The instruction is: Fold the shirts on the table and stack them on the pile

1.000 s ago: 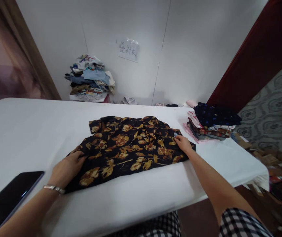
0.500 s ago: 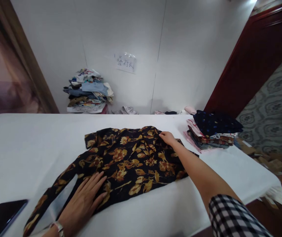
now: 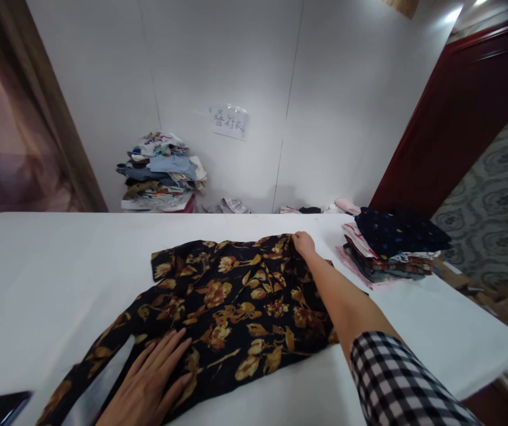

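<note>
A black shirt with a gold and brown floral print (image 3: 231, 302) lies spread on the white table. One of its long sleeves stretches toward the lower left. My left hand (image 3: 154, 376) rests flat on the shirt's lower left part, fingers extended. At the far right edge of the shirt, my right hand (image 3: 302, 244) has its fingers closed on the fabric. My right forearm crosses over the right side of the garment and hides part of it.
The white table (image 3: 58, 254) carries a stack of folded clothes (image 3: 398, 236) at the right and a dark phone-like device (image 3: 0, 407) at the lower left. Behind the table rises a tall pile of clothes (image 3: 163, 171). A handwritten sign (image 3: 231, 122) hangs on the wall.
My right hand has pulled the shirt's far right edge slightly, flattening the bunched cloth there. My left hand stays flat on the shirt. The view has shifted a little.
</note>
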`<move>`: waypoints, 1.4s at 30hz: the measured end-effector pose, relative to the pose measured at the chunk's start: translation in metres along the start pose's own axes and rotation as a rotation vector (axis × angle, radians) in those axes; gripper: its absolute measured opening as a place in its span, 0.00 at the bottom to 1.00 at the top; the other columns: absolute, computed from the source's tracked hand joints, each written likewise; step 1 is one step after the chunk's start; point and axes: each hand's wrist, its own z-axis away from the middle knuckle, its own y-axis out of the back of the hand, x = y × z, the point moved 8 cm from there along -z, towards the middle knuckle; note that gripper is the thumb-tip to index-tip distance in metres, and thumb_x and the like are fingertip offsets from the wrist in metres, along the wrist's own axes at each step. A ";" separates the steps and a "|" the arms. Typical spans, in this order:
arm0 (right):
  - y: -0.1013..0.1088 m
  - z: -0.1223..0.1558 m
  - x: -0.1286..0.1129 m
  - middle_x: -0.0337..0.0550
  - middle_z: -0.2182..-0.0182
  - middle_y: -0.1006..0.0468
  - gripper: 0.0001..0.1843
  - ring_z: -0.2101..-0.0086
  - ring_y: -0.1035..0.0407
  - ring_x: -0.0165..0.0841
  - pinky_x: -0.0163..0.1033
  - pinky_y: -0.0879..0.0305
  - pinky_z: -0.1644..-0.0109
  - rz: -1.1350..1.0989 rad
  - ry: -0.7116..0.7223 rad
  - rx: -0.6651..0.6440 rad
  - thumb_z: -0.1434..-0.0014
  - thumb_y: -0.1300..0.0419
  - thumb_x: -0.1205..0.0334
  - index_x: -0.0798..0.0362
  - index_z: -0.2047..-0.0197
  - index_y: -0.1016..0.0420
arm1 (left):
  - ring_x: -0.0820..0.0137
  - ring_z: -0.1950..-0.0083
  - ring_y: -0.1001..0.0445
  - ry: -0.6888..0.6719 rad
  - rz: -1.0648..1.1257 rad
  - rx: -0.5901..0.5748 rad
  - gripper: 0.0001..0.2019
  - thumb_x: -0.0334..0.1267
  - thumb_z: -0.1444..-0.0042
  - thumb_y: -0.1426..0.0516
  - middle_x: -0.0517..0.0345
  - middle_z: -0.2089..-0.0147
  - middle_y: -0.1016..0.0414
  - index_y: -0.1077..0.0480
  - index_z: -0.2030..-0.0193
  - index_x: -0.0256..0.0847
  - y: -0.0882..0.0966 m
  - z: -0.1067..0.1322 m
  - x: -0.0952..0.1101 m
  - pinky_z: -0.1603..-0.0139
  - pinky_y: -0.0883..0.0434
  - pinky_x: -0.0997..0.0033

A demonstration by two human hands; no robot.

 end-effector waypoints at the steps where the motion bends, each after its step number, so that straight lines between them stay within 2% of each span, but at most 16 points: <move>1: 0.011 -0.005 0.000 0.51 0.55 0.22 0.19 0.54 0.30 0.37 0.36 0.38 0.52 -0.018 0.010 0.034 0.36 0.54 0.59 0.54 0.57 0.23 | 0.58 0.34 0.40 -0.003 0.015 0.004 0.27 0.52 0.41 0.52 0.62 0.32 0.45 0.44 0.35 0.55 -0.001 0.001 0.000 0.37 0.37 0.49; 5: 0.045 -0.020 0.005 0.47 0.59 0.21 0.20 0.59 0.29 0.35 0.34 0.36 0.56 -0.081 0.035 0.090 0.37 0.55 0.58 0.56 0.54 0.25 | 0.58 0.34 0.40 -0.014 0.066 0.041 0.28 0.51 0.41 0.51 0.62 0.32 0.45 0.48 0.34 0.57 -0.003 0.003 -0.002 0.36 0.37 0.48; 8: 0.052 -0.017 0.013 0.46 0.64 0.20 0.16 0.67 0.28 0.34 0.34 0.35 0.62 -0.098 0.028 0.052 0.43 0.48 0.63 0.58 0.55 0.24 | 0.57 0.33 0.40 0.003 0.103 0.045 0.28 0.52 0.42 0.50 0.62 0.32 0.43 0.46 0.34 0.58 -0.004 0.002 -0.004 0.35 0.39 0.48; 11: 0.052 -0.002 0.015 0.48 0.61 0.20 0.18 0.64 0.27 0.35 0.35 0.35 0.58 -0.100 0.049 0.042 0.45 0.46 0.67 0.58 0.52 0.24 | 0.57 0.33 0.42 0.042 0.119 -0.004 0.28 0.53 0.42 0.50 0.60 0.33 0.43 0.42 0.35 0.54 -0.007 -0.003 -0.005 0.33 0.43 0.47; 14: 0.042 0.018 0.001 0.45 0.60 0.20 0.16 0.60 0.27 0.34 0.34 0.36 0.55 -0.105 0.128 0.006 0.41 0.49 0.63 0.54 0.56 0.22 | 0.58 0.32 0.44 0.081 0.099 -0.075 0.28 0.53 0.42 0.52 0.56 0.32 0.44 0.39 0.36 0.49 -0.008 -0.007 -0.004 0.32 0.45 0.48; 17: 0.022 0.039 -0.019 0.42 0.61 0.19 0.14 0.60 0.27 0.34 0.34 0.36 0.55 -0.093 0.209 -0.072 0.39 0.47 0.57 0.50 0.59 0.21 | 0.59 0.31 0.45 0.100 0.072 -0.120 0.28 0.52 0.41 0.53 0.55 0.32 0.44 0.38 0.36 0.46 -0.008 -0.009 -0.002 0.32 0.47 0.48; 20: 0.000 0.054 -0.028 0.46 0.59 0.20 0.14 0.57 0.28 0.38 0.36 0.37 0.54 -0.048 0.219 -0.130 0.43 0.41 0.53 0.51 0.60 0.20 | 0.59 0.31 0.45 0.097 0.069 -0.105 0.28 0.52 0.41 0.54 0.54 0.32 0.45 0.38 0.36 0.45 -0.006 -0.010 -0.001 0.32 0.47 0.48; 23: -0.016 0.063 -0.023 0.49 0.61 0.20 0.10 0.57 0.28 0.41 0.38 0.37 0.54 -0.007 0.180 -0.153 0.47 0.36 0.57 0.52 0.64 0.20 | 0.59 0.31 0.45 0.096 0.076 -0.110 0.28 0.52 0.41 0.54 0.54 0.32 0.44 0.38 0.36 0.45 -0.005 -0.010 -0.001 0.32 0.46 0.48; 25: -0.020 0.065 -0.018 0.48 0.65 0.20 0.05 0.60 0.28 0.39 0.38 0.38 0.55 -0.008 0.161 -0.144 0.46 0.39 0.62 0.52 0.69 0.21 | 0.59 0.31 0.45 0.101 0.074 -0.121 0.28 0.52 0.41 0.53 0.54 0.32 0.43 0.38 0.36 0.46 -0.005 -0.010 -0.001 0.32 0.46 0.48; 26: -0.018 0.065 -0.016 0.47 0.66 0.20 0.07 0.61 0.28 0.38 0.37 0.39 0.55 -0.018 0.155 -0.128 0.45 0.41 0.64 0.52 0.70 0.22 | 0.59 0.31 0.45 0.104 0.074 -0.121 0.27 0.52 0.41 0.53 0.54 0.32 0.43 0.37 0.36 0.46 -0.004 -0.010 -0.001 0.32 0.46 0.48; 29: -0.002 0.063 -0.013 0.48 0.64 0.21 0.12 0.61 0.30 0.37 0.37 0.40 0.56 -0.085 0.144 -0.036 0.39 0.49 0.64 0.52 0.67 0.24 | 0.59 0.31 0.44 0.102 0.081 -0.116 0.27 0.52 0.41 0.53 0.54 0.32 0.42 0.37 0.37 0.46 -0.003 -0.011 0.000 0.32 0.46 0.48; 34: 0.049 0.057 -0.005 0.47 0.66 0.24 0.13 0.62 0.32 0.39 0.40 0.40 0.55 -0.267 0.110 0.125 0.37 0.53 0.58 0.52 0.60 0.29 | 0.59 0.31 0.46 0.098 0.091 -0.130 0.29 0.53 0.41 0.53 0.54 0.32 0.44 0.38 0.36 0.45 -0.005 -0.011 0.000 0.31 0.47 0.48; 38: 0.084 0.057 0.017 0.45 0.68 0.25 0.11 0.61 0.32 0.38 0.40 0.38 0.54 -0.465 0.023 0.212 0.40 0.51 0.57 0.51 0.65 0.32 | 0.59 0.31 0.44 0.099 0.136 -0.117 0.28 0.52 0.41 0.52 0.52 0.32 0.43 0.37 0.37 0.45 0.000 -0.012 0.002 0.31 0.47 0.48; 42: 0.100 0.061 0.037 0.42 0.77 0.27 0.09 0.70 0.31 0.36 0.39 0.33 0.65 -0.717 -0.111 0.171 0.43 0.50 0.57 0.51 0.72 0.35 | 0.58 0.31 0.44 0.102 0.185 -0.081 0.27 0.51 0.42 0.51 0.49 0.33 0.41 0.35 0.38 0.44 0.001 -0.012 0.003 0.32 0.47 0.48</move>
